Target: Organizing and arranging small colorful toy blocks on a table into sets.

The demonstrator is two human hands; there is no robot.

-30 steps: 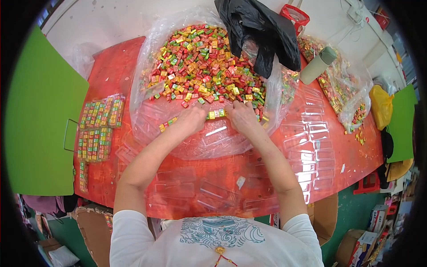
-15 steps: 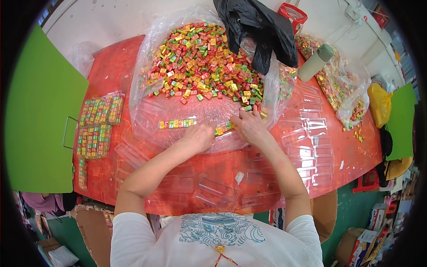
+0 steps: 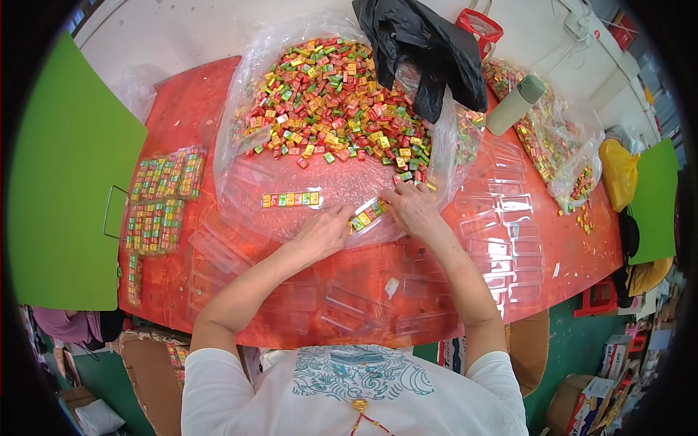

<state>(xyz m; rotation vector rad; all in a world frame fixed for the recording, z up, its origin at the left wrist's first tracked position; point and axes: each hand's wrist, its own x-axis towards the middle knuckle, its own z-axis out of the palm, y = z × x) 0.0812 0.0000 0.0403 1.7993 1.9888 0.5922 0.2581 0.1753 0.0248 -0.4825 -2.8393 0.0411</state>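
Pile of small blocks point(image 3: 327, 102): mixed red, orange, yellow, green. Neat row of blocks point(image 3: 291, 199): yellow, green and red segments side by side. Trays point(image 3: 520, 251): clear. Table point(image 3: 163, 294): mottled red. Board point(image 3: 73, 174): plain lime green. Bag point(image 3: 429, 58): black. Bottle point(image 3: 512, 107): pale grey-green. Shirt point(image 3: 352, 374): white, teal swirling linework.

A: Surf.?
B: Red tbl point(image 3: 574, 251).
A: L side?
B: Filled trays point(image 3: 163, 174), side by side in grps.
A: Ctr?
B: Lg open clear bag point(image 3: 231, 138), front part flat.
A: R?
B: Empty clear trays point(image 3: 518, 247); more nr front edge, w/ sm white scrap point(image 3: 392, 288).
A: Far R?
B: 2nd clear bag point(image 3: 571, 182), few loose pcs point(image 3: 584, 220) beside it.
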